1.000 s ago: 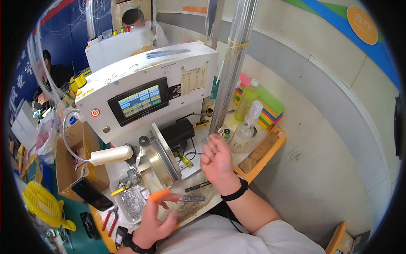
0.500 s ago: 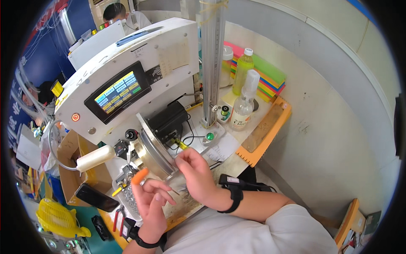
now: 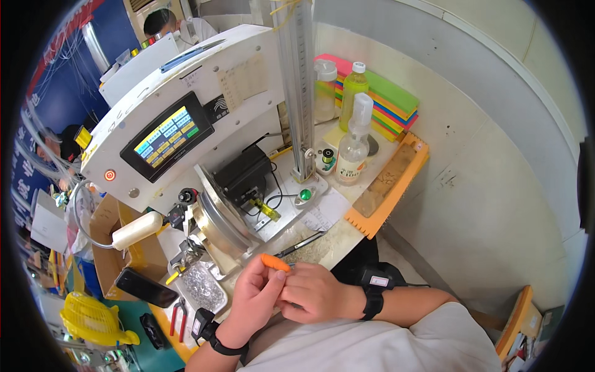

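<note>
My left hand (image 3: pixel 255 290) and my right hand (image 3: pixel 315 291) meet close to my body at the bench's front edge. An orange finger cot (image 3: pixel 275 263) covers a fingertip of the left hand, which lies against the right hand's fingers. Both hands are closed with fingertips together; whatever is between them is hidden. Just beyond them is the machine's round metal wheel (image 3: pixel 222 222). A dark slim tool (image 3: pixel 301 244) lies on the bench past the right hand. Left of the left hand sits a metal tray (image 3: pixel 204 288) of small shiny pieces, with red-handled pliers (image 3: pixel 179 319) beside it.
The white machine carries a touchscreen (image 3: pixel 167 135) and a white cylindrical handle (image 3: pixel 137 230). A spray bottle (image 3: pixel 352 158), a yellow-green bottle (image 3: pixel 354 93) and an orange-framed tray (image 3: pixel 390 186) stand at right. A black phone (image 3: pixel 145 287) and yellow fan (image 3: pixel 93 319) are at left; another person (image 3: pixel 162 23) sits behind.
My right hand has come down from beside the wheel toward my body. My left hand has moved up and right, its spread fingers now closed against the right hand.
</note>
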The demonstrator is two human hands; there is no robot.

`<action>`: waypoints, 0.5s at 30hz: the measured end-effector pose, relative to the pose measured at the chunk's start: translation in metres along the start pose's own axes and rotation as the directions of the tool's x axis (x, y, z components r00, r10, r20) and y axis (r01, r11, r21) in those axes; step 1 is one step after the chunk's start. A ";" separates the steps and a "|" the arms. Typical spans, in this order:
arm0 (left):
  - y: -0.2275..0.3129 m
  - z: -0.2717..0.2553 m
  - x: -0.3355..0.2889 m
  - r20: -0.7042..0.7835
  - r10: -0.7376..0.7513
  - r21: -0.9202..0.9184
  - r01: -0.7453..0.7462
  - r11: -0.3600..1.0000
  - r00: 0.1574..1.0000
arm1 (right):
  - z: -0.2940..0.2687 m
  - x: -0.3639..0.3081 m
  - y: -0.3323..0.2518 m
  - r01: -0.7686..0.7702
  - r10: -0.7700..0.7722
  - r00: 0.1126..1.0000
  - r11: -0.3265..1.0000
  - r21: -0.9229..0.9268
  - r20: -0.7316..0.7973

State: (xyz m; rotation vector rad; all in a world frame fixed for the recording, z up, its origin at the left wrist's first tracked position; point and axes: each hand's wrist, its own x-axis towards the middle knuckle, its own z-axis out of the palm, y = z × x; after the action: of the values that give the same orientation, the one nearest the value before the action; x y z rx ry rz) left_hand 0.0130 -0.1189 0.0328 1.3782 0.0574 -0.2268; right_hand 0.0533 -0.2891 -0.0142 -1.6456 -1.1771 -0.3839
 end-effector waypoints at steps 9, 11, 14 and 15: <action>-0.014 0.003 -0.002 -0.082 0.072 -0.012 -0.074 0.997 0.994 | -0.048 0.089 0.072 -0.229 0.876 0.411 0.366 0.902 -0.251; -0.016 0.002 -0.002 -0.062 0.077 0.005 -0.077 0.997 0.995 | -0.054 0.093 0.079 -0.144 0.924 0.373 0.150 0.978 -0.087; -0.017 0.005 -0.001 -0.074 0.070 0.038 -0.067 0.997 0.995 | -0.055 0.090 0.090 -0.046 0.897 0.441 0.010 0.999 0.011; -0.017 0.004 0.000 -0.074 0.072 0.041 -0.069 0.997 0.995 | -0.054 0.089 0.093 -0.044 0.896 0.444 0.009 0.999 0.011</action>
State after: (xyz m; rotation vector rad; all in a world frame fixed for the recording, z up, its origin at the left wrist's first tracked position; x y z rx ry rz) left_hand 0.0095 -0.1260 0.0174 1.4244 0.0676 -0.1168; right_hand 0.1879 -0.2901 0.0220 -0.4985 0.1123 0.2871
